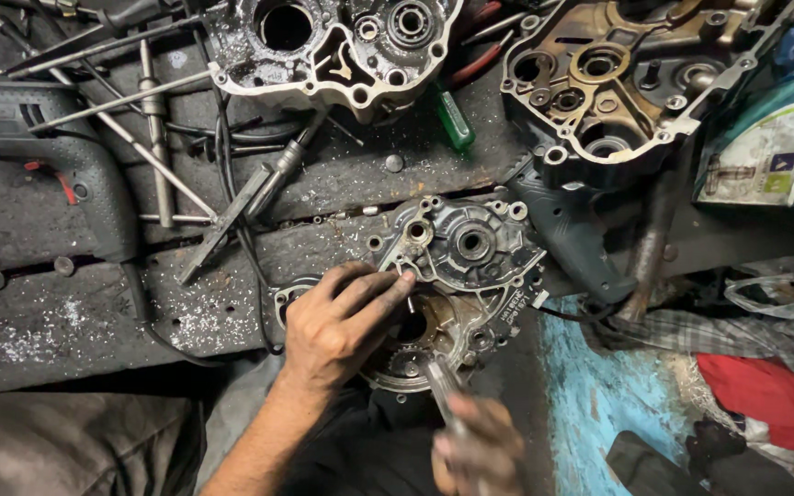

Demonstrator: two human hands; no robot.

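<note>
Steadying engine cover (457, 276): left hand (337, 321) pressed flat on its near edge, right hand (475, 450) below it gripping blurred metal tool (440, 386). Next: firm, centred contact.

Engine repair workshop, greasy crankcase halves (333, 46), power drill (57, 156)

Both forearms are bare, no sleeves showing. The left hand (337, 321), at seven o'clock, carries dark grease smudges on its fingers; the right hand (480, 450) is blurred.
</note>
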